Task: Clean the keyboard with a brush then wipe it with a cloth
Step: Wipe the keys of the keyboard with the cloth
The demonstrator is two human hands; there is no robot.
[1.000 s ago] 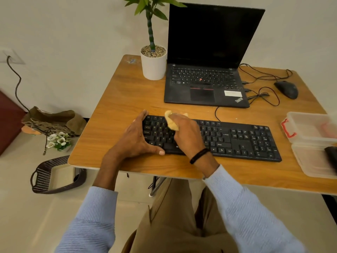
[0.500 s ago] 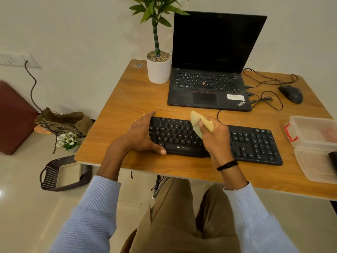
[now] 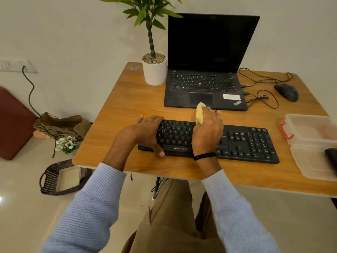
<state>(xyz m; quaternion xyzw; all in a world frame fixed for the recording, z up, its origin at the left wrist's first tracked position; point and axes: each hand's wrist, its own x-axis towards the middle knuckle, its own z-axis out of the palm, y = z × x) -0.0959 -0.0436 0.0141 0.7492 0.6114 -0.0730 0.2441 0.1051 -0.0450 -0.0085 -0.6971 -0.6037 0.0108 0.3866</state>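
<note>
The keyboard (image 3: 237,141) lies lengthwise before the laptop (image 3: 206,84). The left hand (image 3: 145,134) clasps its left end; the right hand (image 3: 207,132), clutching the cloth (image 3: 199,113), sits mid-keyboard, unwiped keys rightward.

At the back of the wooden desk (image 3: 127,106) an open black laptop (image 3: 209,52) with a dark screen stands just beside a potted plant (image 3: 154,72). To its right lie a black mouse (image 3: 286,92) and loose cables (image 3: 262,97), with clear plastic containers (image 3: 313,128) at the right edge. On the floor to the left sit a dark basket (image 3: 52,178), a brown bag (image 3: 60,123) and white flowers (image 3: 65,143).
</note>
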